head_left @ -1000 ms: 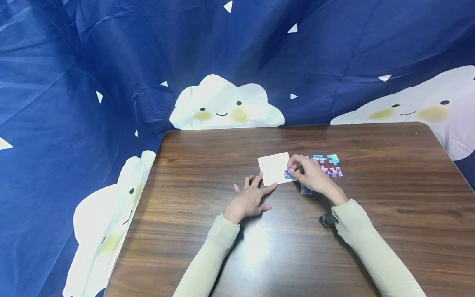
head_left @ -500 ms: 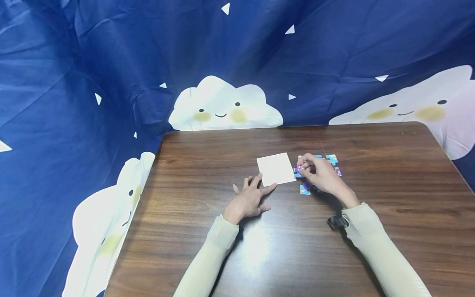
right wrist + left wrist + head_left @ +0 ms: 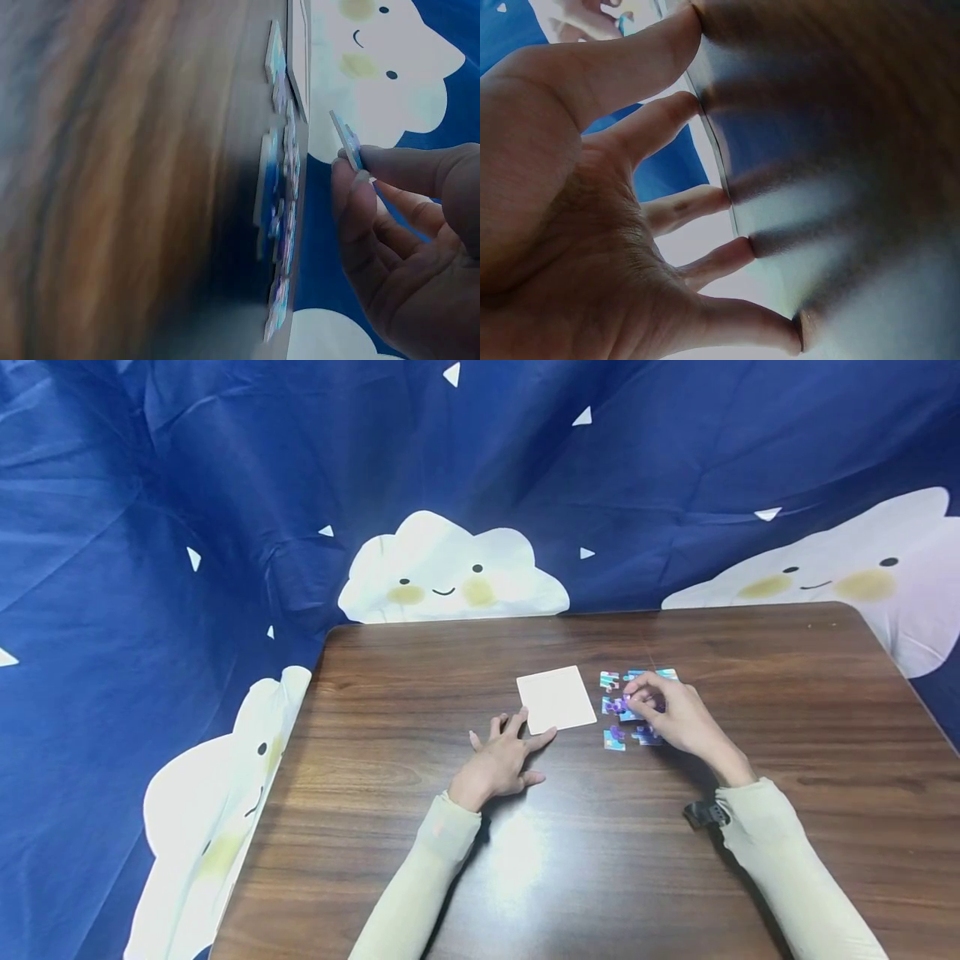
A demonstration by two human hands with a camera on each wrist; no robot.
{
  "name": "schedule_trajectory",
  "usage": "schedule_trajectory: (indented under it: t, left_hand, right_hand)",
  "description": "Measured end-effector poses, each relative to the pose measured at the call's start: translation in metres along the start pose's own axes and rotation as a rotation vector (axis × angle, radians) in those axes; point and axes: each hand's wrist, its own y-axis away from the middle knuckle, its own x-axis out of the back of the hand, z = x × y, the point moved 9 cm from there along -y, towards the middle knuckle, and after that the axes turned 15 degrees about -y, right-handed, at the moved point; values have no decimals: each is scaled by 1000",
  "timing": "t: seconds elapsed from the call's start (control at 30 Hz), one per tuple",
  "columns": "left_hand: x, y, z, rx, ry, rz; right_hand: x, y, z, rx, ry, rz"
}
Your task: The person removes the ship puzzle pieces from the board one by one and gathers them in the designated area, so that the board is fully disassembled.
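My right hand (image 3: pixel 686 722) pinches a jigsaw puzzle piece (image 3: pixel 346 141) between thumb and index finger. In the right wrist view this piece is raised off the table, seen nearly edge-on. Below and around the hand lie several blue, purple and pink pieces, among them a corner piece (image 3: pixel 614 741) at the front left and another piece (image 3: pixel 609 680) at the back left. My left hand (image 3: pixel 497 767) rests on the table with fingers spread. Its fingertips are at the near-left edge of a blank white square board (image 3: pixel 557 700). The right hand hides some pieces.
A brown wood-grain table (image 3: pixel 360 718) carries everything. Behind it and at its left hangs a blue curtain (image 3: pixel 360 443) with smiling white clouds. A black strap (image 3: pixel 705 815) is at the right cuff.
My right hand has moved right with the puzzle piece, from over the white board's right side to above the other pieces. The left hand has stayed in place.
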Motion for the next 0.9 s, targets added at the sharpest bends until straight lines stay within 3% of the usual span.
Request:
schedule_trajectory:
  t: [0.33,0.67,0.9]
  left_hand:
    - [3,1,-3,1,7,0]
    - [0,0,0,-5,15,-9]
    - [1,-1,0,-6,27,3]
  right_hand:
    - [14,15,21,-68,-41,4]
    - [36,29,27,-56,86,46]
    - [46,39,36,-98,78,39]
